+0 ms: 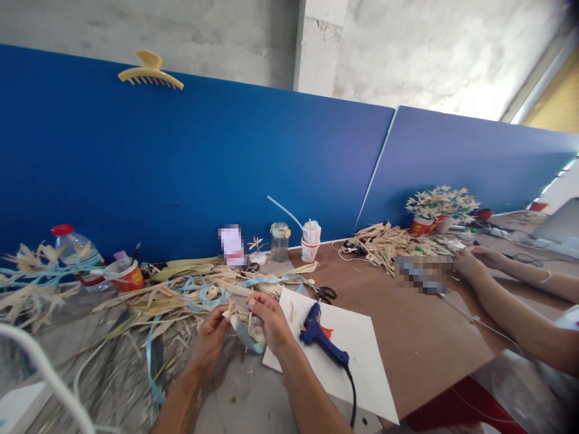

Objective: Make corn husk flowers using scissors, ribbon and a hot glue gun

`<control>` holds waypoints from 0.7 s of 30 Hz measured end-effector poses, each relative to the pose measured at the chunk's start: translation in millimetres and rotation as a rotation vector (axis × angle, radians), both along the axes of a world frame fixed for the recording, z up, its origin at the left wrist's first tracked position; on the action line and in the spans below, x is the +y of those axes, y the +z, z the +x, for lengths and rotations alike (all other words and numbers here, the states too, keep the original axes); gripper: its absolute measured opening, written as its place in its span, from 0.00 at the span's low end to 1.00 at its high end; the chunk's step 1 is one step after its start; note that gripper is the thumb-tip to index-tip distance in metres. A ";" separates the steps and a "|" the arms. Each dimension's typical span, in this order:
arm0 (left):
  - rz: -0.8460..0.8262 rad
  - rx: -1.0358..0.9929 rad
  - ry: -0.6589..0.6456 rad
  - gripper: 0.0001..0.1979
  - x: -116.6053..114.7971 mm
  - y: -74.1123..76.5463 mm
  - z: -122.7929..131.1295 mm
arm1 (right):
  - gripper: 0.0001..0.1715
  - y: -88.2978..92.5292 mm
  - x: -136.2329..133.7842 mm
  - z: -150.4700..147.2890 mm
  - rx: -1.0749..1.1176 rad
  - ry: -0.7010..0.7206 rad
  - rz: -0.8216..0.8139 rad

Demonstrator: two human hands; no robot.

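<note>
My left hand [210,337] is closed in a pinch on a small pale husk flower [231,313]. A light blue ribbon [248,339] hangs from the flower between my hands. Just to the right, my right hand [270,318] has thumb and fingers pressed together close to the flower; whatever lies between its fingertips is too small to make out. Beyond both hands spreads a heap of dried husk strips [181,295] with curls of blue ribbon. A blue glue gun [322,337] rests on a white board [357,361] beside my right forearm.
Black-handled scissors [326,293] lie past the board. Along the blue partition [253,163] stand a glass jar [280,242], a white cup [310,241], a red cup [127,274] and a plastic bottle [81,256]. A co-worker's hands [474,262] are at the right. A white cable [40,367] arches front left.
</note>
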State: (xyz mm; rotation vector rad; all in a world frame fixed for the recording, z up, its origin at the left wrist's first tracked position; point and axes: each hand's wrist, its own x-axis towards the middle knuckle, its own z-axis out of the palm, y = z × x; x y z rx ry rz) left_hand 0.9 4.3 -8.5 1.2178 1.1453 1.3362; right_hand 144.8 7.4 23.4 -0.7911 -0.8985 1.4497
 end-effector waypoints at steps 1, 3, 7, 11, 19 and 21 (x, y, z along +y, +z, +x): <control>0.014 -0.008 -0.019 0.16 -0.3 0.2 0.0 | 0.15 0.6 -0.2 0.6 -0.015 0.010 0.031; 0.037 -0.027 -0.057 0.15 -1.2 1.0 -0.1 | 0.14 -0.6 -0.4 0.1 -0.094 0.024 0.094; 0.061 -0.033 -0.083 0.15 -2.2 2.1 0.0 | 0.07 -9.6 2.7 -4.7 -0.280 -0.095 0.218; 0.051 -0.027 -0.076 0.13 -1.8 0.6 0.4 | 0.10 -15.5 7.3 -9.6 -0.226 -0.119 0.164; 0.043 0.003 -0.079 0.14 -1.8 1.2 1.4 | 0.11 -9.6 3.5 -9.7 0.115 0.036 -0.166; 0.047 0.001 -0.073 0.13 -1.9 0.9 1.8 | 0.10 -11.6 3.6 -10.0 0.165 0.071 -0.205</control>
